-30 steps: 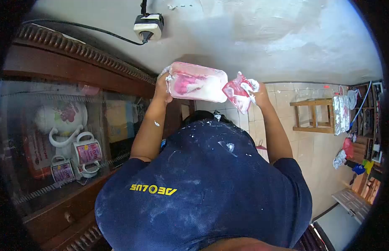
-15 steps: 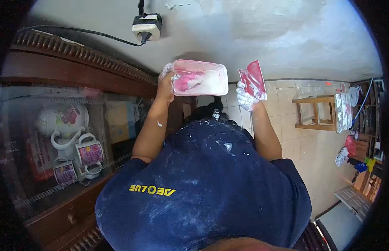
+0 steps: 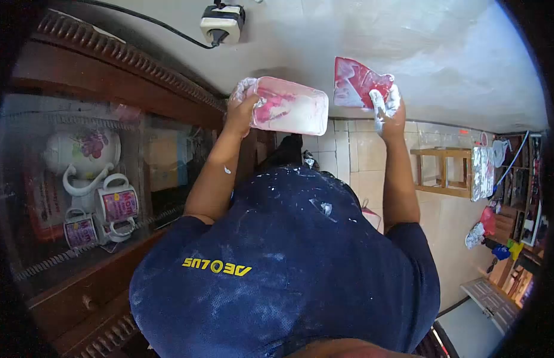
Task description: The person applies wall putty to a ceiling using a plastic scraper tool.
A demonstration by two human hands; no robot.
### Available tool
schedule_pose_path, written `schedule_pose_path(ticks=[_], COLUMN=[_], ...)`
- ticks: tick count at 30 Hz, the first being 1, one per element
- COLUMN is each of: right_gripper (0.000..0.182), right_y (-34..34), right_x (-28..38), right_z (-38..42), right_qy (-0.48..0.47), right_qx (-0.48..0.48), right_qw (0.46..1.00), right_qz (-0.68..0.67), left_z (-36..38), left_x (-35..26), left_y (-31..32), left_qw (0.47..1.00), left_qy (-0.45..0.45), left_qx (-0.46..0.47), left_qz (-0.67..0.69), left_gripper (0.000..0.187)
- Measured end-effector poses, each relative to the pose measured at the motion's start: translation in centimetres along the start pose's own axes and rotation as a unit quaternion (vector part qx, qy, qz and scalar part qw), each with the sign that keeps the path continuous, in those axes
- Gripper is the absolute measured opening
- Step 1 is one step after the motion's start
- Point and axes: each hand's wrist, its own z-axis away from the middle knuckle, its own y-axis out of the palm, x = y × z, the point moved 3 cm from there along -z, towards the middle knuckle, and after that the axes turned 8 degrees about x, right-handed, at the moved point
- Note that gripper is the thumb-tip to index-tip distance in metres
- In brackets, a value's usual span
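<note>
A rectangular tub (image 3: 295, 107) with pink stains and white paste inside is tilted toward the camera. My left hand (image 3: 244, 107), coated in white, grips its left end, with the thumb over the rim. To the right, my right hand (image 3: 389, 107) is closed on a flat red scraper (image 3: 357, 83) smeared with white. White paste also covers the fingers of that hand. The scraper is in front of the grey-white wall (image 3: 444, 65); whether it touches the wall cannot be told.
A dark wooden cabinet (image 3: 110, 77) with glass doors stands at the left, cups (image 3: 119, 203) inside. A power socket (image 3: 222, 27) with a cable is on the wall. At the right are a wooden stool (image 3: 444, 173) and cluttered shelves (image 3: 518, 197).
My right hand has moved up and to the right, and the scraper has turned so its wide edge points left. The tub has shifted slightly and tilted. The whole view has shifted a little.
</note>
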Motion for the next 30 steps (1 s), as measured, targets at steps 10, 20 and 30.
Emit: schedule_pose_path(ticks=[10,20,30], right_gripper=[0.045,0.054,0.032], right_y=[2.7,6.3,3.9], right_x=[-1.8,-1.4,-9.3], right_z=[1.7,4.5,5.5], right_qy=[-0.115,0.099,0.305], right_qx=[0.190,0.204,0.072], right_qw=[0.813,0.828,0.939], right_qz=[0.539,0.512,-0.145], left_z=[-0.7,-0.7,-1.1], left_x=[-0.1,-0.1,2.5], left_y=[-0.6,-0.5,-1.4], left_qw=[0.995,0.944,0.974], left_qy=[0.023,0.113,-0.036], left_qx=[0.017,-0.052,-0.139], left_qz=[-0.094,-0.307,-0.175], left_gripper=[0.036,0.030,0.029])
